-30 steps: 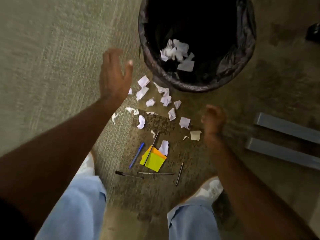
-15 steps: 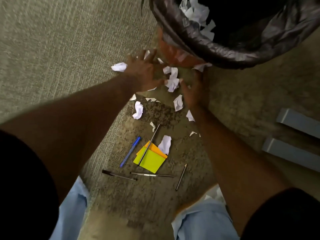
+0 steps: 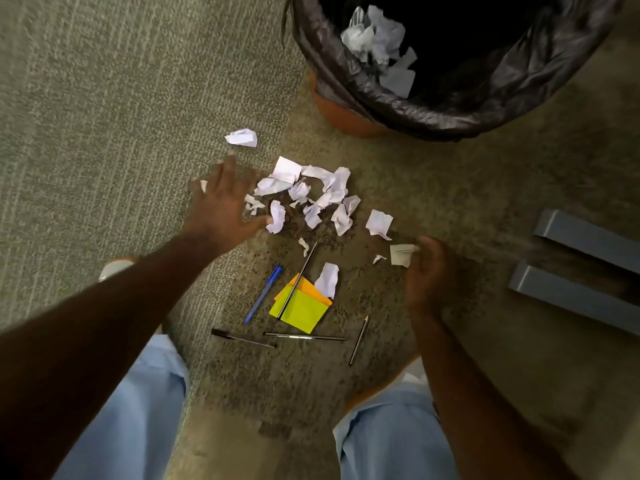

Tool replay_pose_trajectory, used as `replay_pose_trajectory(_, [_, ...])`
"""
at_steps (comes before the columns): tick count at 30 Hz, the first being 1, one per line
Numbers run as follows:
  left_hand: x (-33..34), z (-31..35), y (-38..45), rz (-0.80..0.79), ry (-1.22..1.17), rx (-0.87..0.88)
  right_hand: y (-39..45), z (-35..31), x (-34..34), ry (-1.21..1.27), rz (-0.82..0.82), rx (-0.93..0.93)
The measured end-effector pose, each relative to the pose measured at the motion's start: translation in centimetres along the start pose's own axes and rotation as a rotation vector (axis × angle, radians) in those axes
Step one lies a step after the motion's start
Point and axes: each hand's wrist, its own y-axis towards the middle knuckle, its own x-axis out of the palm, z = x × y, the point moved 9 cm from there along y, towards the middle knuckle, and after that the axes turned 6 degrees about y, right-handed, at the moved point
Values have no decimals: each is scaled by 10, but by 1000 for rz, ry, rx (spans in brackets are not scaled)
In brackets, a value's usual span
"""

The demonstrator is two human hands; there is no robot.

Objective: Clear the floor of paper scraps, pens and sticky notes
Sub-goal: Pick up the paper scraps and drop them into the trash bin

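Observation:
A loose pile of white paper scraps lies on the carpet below the bin. My left hand is flat and spread at the pile's left edge, its thumb against one scrap. One crumpled scrap lies apart, beyond that hand. My right hand is loosely cupped, fingertips at a beige scrap. Nearer me lie yellow and orange sticky notes with a thin pen across them. Around them are a blue pen, a black pen, a silver pen and a pencil.
An orange bin with a black liner stands at the top right and holds white scraps. Two grey metal bars lie on the floor at the right. My knees in light blue trousers fill the bottom.
Both hands have drawn back from the foot of the bin toward me. The scraps there now lie bunched in a tighter pile. The pens and sticky notes have not moved.

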Motion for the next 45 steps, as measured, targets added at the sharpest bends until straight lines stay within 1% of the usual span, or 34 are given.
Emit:
replay_pose_trajectory(2, [5, -19, -5, -29, 17, -65, 0, 29, -5, -67, 7, 175])
replay_pose_trajectory(4, [8, -26, -6, -49, 30, -107, 6, 35, 3, -1, -4, 297])
replay_pose_trajectory(6, [11, -24, -4, -48, -32, -144, 15, 18, 20, 95, -28, 347])
replay_pose_trajectory(7, [11, -22, -2, -34, -92, -170, 20, 4, 29, 113, -36, 339])
replay_pose_trajectory(10, [10, -8, 5, 24, -213, -230, 33, -45, 61, 155, -55, 199])
replay_pose_trajectory(13, [5, 17, 14, 64, -164, -197, 34, -102, 95, 126, -150, 24])
replay_pose_trajectory(15, [2, 28, 20, 62, -87, -194, 31, -129, 114, -3, -208, -87])
replay_pose_trajectory(17, [-3, 31, 26, 48, 5, -182, 25, -148, 129, -168, -271, -243])
replay_pose_trajectory(18, [-5, 31, 30, 39, 51, -167, 21, -155, 137, -229, -327, -306])
replay_pose_trajectory(21, [-9, 28, 47, -34, 102, -101, 9, -169, 157, -322, -528, -437])
replay_pose_trajectory(23, [-13, 26, 56, -51, 150, -38, 1, -173, 167, -428, -584, -517])
replay_pose_trajectory(25, [-19, 26, 62, -23, 240, 23, -4, -173, 175, -576, -581, -556])
replay_pose_trajectory(27, [-22, 28, 66, -16, 253, 65, -6, -175, 176, -646, -531, -584])
replay_pose_trajectory(31, [-15, 28, 69, -38, 181, 112, -15, -191, 173, -546, -376, -764])
replay_pose_trajectory(32, [-13, 27, 70, -36, 138, 104, -14, -192, 173, -520, -361, -790])
replay_pose_trajectory(33, [-12, 25, 70, -26, 98, 94, -13, -191, 175, -481, -385, -791])
replay_pose_trajectory(36, [-12, 18, 68, 45, -33, 69, -6, -190, 178, -318, -495, -748])
replay_pose_trajectory(38, [-12, 8, 66, 63, -219, 20, 5, -189, 168, -172, -470, -645])
replay_pose_trajectory(42, [-23, -25, 50, 98, -649, -180, 18, -172, 140, 109, -413, -288])
replay_pose_trajectory(44, [-39, -36, 33, 79, -870, -269, 13, -166, 117, 289, -392, -105])
replay_pose_trajectory(45, [-51, -35, 21, 54, -974, -286, 9, -166, 103, 386, -388, -20])
